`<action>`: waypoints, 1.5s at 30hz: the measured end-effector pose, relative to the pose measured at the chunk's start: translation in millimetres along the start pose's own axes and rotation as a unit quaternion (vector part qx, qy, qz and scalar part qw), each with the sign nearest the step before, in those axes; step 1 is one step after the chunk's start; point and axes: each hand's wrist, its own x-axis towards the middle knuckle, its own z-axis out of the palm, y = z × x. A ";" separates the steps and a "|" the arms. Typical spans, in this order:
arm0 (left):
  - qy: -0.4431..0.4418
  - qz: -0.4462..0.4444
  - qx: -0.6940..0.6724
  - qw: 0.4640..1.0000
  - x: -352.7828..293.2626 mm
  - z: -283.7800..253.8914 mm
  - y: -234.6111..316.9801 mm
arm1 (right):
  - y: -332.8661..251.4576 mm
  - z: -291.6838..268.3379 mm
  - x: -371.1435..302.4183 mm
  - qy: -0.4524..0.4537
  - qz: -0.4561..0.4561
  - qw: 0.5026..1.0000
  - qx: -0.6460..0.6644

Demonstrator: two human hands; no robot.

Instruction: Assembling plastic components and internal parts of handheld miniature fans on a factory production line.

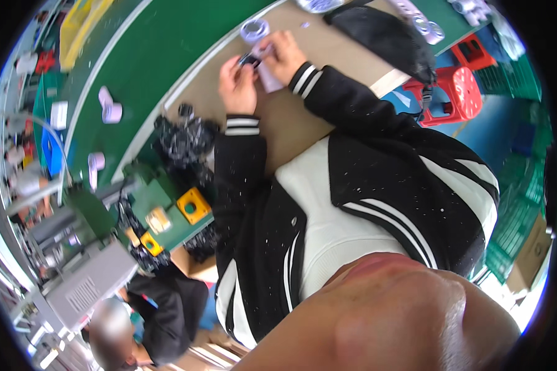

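Note:
Over the brown work surface (297,117), my two hands come together around a lilac hair dryer housing (269,79). My right hand (281,57) has its fingers closed on the housing's upper part, with the handle-like piece pointing down toward me. Between the fingers of my left hand (238,86) is a small black part (249,60), held against the housing; its exact kind is too small to tell. Just beyond my hands stands a round lilac ring-shaped part (254,30).
Lilac hair dryer housings (111,110) lie on the green conveyor belt (139,65). Black plastic-wrapped parts (189,136) are heaped left of my forearm. A black bag (384,40) lies at right, near a red stool (458,96). A co-worker (161,315) sits beside a grey machine (90,287).

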 end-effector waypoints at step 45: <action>-0.045 0.095 0.320 0.941 13.5 15.5 9.9 | 2.9 -19.8 4.1 -0.094 0.072 0.972 0.205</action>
